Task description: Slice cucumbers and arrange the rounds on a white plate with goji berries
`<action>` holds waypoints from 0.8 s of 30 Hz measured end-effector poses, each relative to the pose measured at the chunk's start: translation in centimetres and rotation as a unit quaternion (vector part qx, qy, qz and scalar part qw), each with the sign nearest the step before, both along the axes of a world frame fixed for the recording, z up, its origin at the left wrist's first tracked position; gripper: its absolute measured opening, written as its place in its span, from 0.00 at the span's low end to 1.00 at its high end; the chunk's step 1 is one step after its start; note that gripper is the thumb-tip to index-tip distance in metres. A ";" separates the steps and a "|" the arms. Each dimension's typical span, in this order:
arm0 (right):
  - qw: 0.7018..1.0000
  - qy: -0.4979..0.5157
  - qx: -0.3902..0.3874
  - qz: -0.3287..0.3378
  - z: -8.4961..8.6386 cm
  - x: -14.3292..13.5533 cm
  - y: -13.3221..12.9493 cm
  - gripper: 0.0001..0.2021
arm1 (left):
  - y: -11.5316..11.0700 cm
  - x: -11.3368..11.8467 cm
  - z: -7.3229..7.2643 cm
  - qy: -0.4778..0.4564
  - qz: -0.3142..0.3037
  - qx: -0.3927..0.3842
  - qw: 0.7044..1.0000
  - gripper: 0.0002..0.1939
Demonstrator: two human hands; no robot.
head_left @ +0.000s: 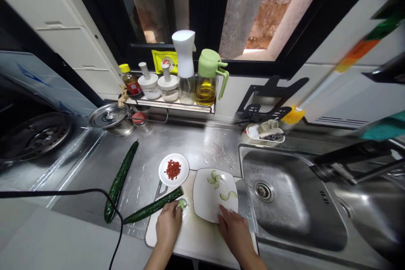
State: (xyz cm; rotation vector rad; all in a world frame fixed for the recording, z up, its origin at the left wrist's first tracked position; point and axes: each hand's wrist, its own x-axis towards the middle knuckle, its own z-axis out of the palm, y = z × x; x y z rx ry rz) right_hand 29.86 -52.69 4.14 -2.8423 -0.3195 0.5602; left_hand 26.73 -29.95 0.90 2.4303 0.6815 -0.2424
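My left hand [169, 220] is closed at the fingertips beside a few cucumber slices [182, 203] on the white cutting board [199, 240]; what its fingers pinch is too small to make out. Just behind it lies a cut cucumber [155, 206], across the board's left edge. My right hand [233, 228] rests over the lower right edge of a white square plate [202, 194], its index finger stretched out. Thin cucumber slices [215, 179] form a curved pattern on the plate, and more slices [228, 196] curve near its right side.
A small white dish [163, 177] holds red pieces. A whole cucumber [121, 181] lies at the left, near a black cable [118, 215]. Behind are a lidded pot [110, 118] and a shelf [177, 105] of bottles and jars. The sink [284, 194] is on the right.
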 end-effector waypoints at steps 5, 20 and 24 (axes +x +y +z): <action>1.000 0.004 0.005 0.000 -0.1 0.0 0.1 0.18 | -0.1 0.8 0.5 0.035 0.008 -0.004 0.999 0.11; 1.000 0.006 0.014 0.012 0.1 0.0 0.7 0.18 | -0.5 0.7 0.6 0.029 0.011 -0.015 0.999 0.09; 1.000 0.003 0.027 0.014 -0.1 0.0 0.7 0.18 | -0.5 0.7 0.7 0.044 0.014 -0.017 0.999 0.10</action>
